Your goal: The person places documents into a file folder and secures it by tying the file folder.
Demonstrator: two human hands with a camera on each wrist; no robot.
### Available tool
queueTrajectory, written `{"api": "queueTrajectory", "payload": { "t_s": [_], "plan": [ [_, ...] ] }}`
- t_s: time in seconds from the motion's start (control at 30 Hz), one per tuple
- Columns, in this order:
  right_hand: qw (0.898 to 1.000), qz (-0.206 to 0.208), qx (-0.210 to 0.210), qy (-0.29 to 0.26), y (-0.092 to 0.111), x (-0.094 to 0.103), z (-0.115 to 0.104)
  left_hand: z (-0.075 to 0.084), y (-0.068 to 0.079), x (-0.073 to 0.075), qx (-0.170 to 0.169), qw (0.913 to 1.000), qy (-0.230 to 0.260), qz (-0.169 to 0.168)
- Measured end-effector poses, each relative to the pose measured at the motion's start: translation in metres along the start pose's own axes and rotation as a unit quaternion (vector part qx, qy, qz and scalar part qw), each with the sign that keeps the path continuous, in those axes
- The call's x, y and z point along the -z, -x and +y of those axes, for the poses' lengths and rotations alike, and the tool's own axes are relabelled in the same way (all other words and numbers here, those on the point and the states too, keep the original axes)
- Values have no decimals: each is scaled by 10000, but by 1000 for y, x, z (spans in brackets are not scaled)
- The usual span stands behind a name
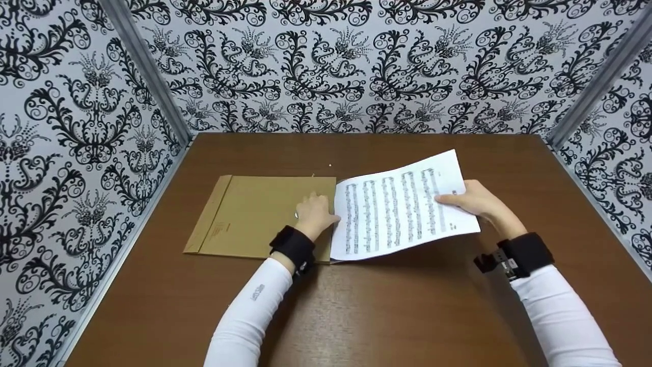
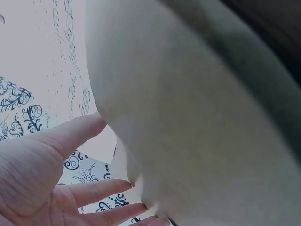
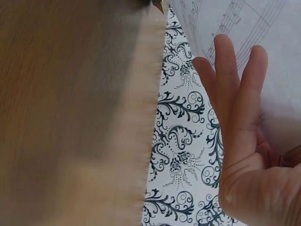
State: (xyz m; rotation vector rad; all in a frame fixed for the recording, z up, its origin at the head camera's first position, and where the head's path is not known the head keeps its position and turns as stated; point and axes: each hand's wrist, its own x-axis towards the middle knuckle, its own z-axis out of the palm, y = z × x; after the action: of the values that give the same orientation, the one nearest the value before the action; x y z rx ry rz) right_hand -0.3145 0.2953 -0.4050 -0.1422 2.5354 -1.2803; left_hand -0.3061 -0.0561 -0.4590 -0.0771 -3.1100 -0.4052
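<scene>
A brown kraft envelope (image 1: 265,214) lies flat on the table, with a narrow strip folded at its left end. My left hand (image 1: 313,211) rests near the envelope's right edge; in the left wrist view its extended fingers (image 2: 103,189) and thumb touch the bulging envelope side (image 2: 188,117). White sheet music (image 1: 392,214) meets that right edge; whether part of it is inside, I cannot tell. My right hand (image 1: 476,199) grips the sheet's raised right end, thumb on top, with fingers spread along the underside (image 3: 282,42) in the right wrist view.
A brown wooden table (image 1: 397,311) carries everything. Walls with black-and-white scroll patterns (image 1: 326,61) enclose its back and sides. Black wristbands (image 1: 527,255) sit over white sleeves. A tiny white speck (image 1: 330,165) lies behind the envelope.
</scene>
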Motion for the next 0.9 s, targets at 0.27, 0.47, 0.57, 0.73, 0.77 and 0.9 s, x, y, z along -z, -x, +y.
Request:
{"api": "queueTrajectory", "payload": {
  "t_s": [0.27, 0.47, 0.57, 0.73, 0.77, 0.9],
  "plan": [
    [9993, 127, 104, 321, 0, 0, -7, 0, -1, 0, 20, 9998, -166, -90],
    [9988, 170, 174, 421, 1, 0, -10, 1, -3, 1, -18, 9999, -13, -133],
    [9983, 201, 199, 507, 1, 0, -10, 1, -4, 1, -32, 9998, 171, -57],
    [9972, 262, 237, 658, 1, 1, -11, 1, -7, 3, -57, 9988, 477, 64],
    [9971, 264, 228, 670, 1, 1, -11, 1, -7, 4, -72, 9985, 528, 95],
    [9974, 234, 170, 666, 1, 2, -11, 1, -7, 7, -138, 9974, 671, 211]
  ]
}}
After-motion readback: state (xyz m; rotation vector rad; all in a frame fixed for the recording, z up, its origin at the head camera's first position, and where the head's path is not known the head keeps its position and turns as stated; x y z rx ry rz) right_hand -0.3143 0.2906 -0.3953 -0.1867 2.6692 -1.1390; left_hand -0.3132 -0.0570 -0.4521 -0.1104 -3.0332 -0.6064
